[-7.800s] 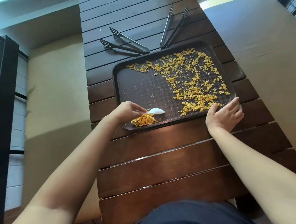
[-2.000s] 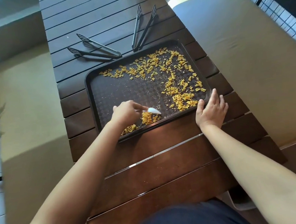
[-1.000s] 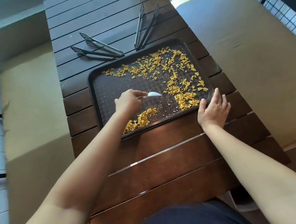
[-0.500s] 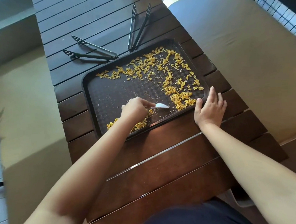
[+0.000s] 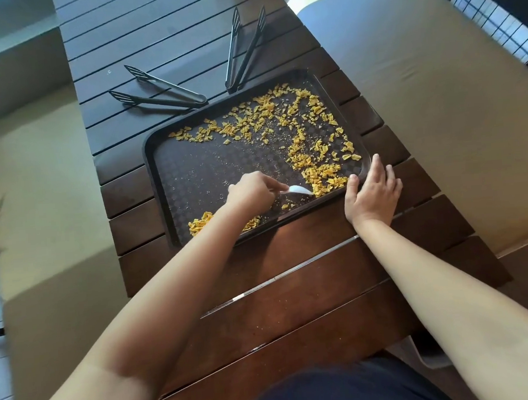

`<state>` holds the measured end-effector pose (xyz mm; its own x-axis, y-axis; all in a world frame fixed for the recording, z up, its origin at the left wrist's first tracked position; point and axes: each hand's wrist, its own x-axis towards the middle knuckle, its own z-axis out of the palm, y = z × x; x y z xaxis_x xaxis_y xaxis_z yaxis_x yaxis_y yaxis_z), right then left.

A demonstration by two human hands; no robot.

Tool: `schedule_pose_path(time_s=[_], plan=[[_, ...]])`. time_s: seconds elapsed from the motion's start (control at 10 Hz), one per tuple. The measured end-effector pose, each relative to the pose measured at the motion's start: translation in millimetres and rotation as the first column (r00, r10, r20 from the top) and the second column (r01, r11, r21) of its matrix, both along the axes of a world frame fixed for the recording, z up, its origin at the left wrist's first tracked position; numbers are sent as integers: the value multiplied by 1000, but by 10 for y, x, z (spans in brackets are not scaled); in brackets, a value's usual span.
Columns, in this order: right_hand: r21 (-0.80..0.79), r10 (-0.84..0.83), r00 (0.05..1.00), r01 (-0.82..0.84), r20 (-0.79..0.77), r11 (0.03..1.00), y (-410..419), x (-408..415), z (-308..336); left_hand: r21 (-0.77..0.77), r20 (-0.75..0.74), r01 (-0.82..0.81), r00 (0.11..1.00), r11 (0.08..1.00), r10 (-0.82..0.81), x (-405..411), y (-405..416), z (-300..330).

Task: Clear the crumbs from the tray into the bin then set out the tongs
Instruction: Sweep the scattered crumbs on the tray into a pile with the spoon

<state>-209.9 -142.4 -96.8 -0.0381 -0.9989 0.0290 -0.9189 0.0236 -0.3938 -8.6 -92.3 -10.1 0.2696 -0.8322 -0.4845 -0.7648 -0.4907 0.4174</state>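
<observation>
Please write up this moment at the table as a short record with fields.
surface: slatted wooden table
tray: dark tray lying flat on the table
crumbs: yellow crumbs across the far and right parts, small pile at the near edge
left hand: left hand holds a white spoon against the crumbs
right hand: right hand rests flat at the tray's near right corner
tongs: two black tongs beyond the tray
bin: not in view
</observation>
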Motion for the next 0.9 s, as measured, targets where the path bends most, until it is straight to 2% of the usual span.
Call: schedule_pose_path(time_s=[0.1,0.2,0.3,0.5,0.7,0.8,0.9], plan=[[2,-1,1000,1,2,1000,-2,0,2,60,21,71,997,996,-73,126,30,44],[-3,1,1000,-1,-3,1000,1,-6,8,76,-7,80,997,994,-80,303,-1,123],[1,4,1000,-4,-3,1000,2,-12,10,15,-54,17,998,1000,-16,287,-51,126],[-8,4,1000,-4,2,1000,9,-6,19,-18,-3,112,994,994,-112,144,5,-5],[-13,3,1000,-3,2,1000,6,-4,19,80,144,223,962,972,-233,466,192,135],[-7,2,1000,-2,1,1000,3,-5,19,172,240,219,936,960,-257,649,306,249],[-9,2,1000,-2,1,1000,6,-4,20,171,195,160,962,972,-193,721,324,287]])
